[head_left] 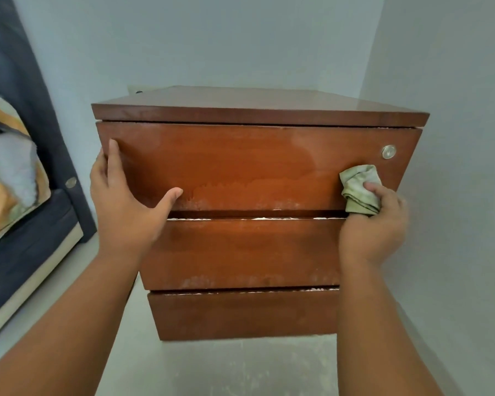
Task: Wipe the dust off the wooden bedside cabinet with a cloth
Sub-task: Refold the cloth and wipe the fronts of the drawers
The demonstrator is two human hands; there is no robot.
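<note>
A brown wooden bedside cabinet with three drawer fronts stands in a corner, seen from the front. My right hand grips a crumpled pale green cloth and presses it against the right end of the top drawer front, just below a round silver lock. My left hand rests on the left edge of the top drawer, fingers wrapped round the side and thumb spread across the front. Pale dusty streaks show along the lower edges of the top and middle drawers.
Pale walls close in behind and to the right of the cabinet. A bed with a dark blue frame and a patterned pillow stands at the left. Grey floor lies in front of the cabinet.
</note>
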